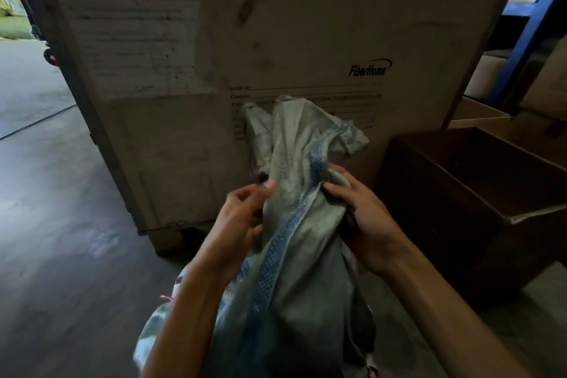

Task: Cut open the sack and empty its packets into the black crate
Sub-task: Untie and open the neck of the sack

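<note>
Dim warehouse floor in front of a big plywood crate (276,40): the left hand (242,218) pinches and the right hand (359,215) clutches the gathered neck of the upright sack (294,255), the black crate unseen, so a loosened hold could let it slump, spilling packets

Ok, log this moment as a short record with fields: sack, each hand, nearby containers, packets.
sack: grey-green woven sack with a blue stripe, held upright, neck bunched
left hand: left hand pinching the sack's fabric near the neck
right hand: right hand gripping the gathered neck
containers: large wooden crate marked FiberHome behind; open dark box to the right
packets: none visible
cutting tool: none clearly visible
</note>
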